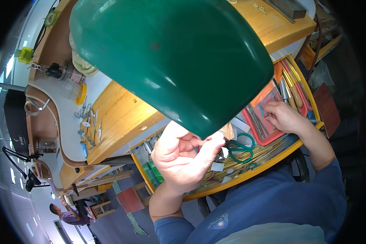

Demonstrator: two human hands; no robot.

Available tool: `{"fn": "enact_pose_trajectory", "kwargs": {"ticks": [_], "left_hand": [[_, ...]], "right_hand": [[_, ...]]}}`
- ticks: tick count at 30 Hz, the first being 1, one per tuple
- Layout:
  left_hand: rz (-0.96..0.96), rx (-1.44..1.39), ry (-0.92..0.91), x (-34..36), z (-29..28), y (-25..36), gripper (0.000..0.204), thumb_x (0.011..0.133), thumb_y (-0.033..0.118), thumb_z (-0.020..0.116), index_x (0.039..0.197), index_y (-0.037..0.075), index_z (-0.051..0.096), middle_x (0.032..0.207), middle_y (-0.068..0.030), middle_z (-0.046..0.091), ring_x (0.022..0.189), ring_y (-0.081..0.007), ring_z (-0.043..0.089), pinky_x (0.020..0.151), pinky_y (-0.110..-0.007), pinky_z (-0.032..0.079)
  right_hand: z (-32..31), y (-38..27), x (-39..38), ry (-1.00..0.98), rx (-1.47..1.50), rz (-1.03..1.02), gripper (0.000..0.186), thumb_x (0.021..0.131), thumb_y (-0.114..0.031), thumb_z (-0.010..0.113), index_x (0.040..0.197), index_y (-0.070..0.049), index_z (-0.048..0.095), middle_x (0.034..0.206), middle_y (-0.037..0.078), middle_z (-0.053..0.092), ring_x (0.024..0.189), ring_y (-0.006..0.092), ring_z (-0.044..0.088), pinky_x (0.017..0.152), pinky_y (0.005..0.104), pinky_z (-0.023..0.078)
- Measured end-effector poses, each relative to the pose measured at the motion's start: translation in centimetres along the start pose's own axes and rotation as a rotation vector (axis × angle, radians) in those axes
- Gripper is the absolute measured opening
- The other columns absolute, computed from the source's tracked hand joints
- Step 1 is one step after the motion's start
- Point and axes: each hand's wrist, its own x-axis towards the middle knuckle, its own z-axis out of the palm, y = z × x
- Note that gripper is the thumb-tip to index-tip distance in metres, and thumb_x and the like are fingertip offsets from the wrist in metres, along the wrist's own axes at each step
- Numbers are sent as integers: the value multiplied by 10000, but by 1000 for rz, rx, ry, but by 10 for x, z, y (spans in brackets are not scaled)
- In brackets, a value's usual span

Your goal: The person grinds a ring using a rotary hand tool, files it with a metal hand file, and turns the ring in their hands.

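Note:
A large, glossy green rounded cover, which looks like a lamp shade (171, 61), fills the upper middle of the view. Just below its lower corner is my left hand (183, 158), raised with fingers curled and thumb pressed in. Its fingertips are partly hidden by the shade, so what they hold cannot be made out. My right hand (284, 117) reaches into a red tray (268, 140) in the open drawer. Its fingers are bent together beside thin metal tools (256, 122), with the tips hidden. Green-handled scissors (244, 149) lie between my hands.
The yellow-edged drawer (240, 175) sits below the wooden bench (126, 112) and holds several thin rods and wood-handled tools (293, 91). Small metal bits (95, 126), a jar (71, 89) and a black desk lamp (30, 179) are leftward. Another person (71, 213) sits far left.

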Motion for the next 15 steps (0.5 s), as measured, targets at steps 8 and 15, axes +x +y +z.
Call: {"fn": "enact_pose_trajectory", "kwargs": {"ticks": [8,15], "left_hand": [[0,2,-31,0,-2,1,451,805,-152,726,1236,-80,611,1014,-191,706,910,-200,715,790,-359,640],[-36,32,3,-2,-2,1,455,815,-117,747,1247,-60,618,1017,-197,716,855,-191,722,797,-342,628]], "right_hand": [[0,-1,0,20,4,3,59,830,40,645,861,17,600,828,157,595,807,351,621,731,426,503],[-1,0,-2,15,-21,14,72,832,39,652,902,23,653,902,160,616,857,352,636,764,414,517]]}}
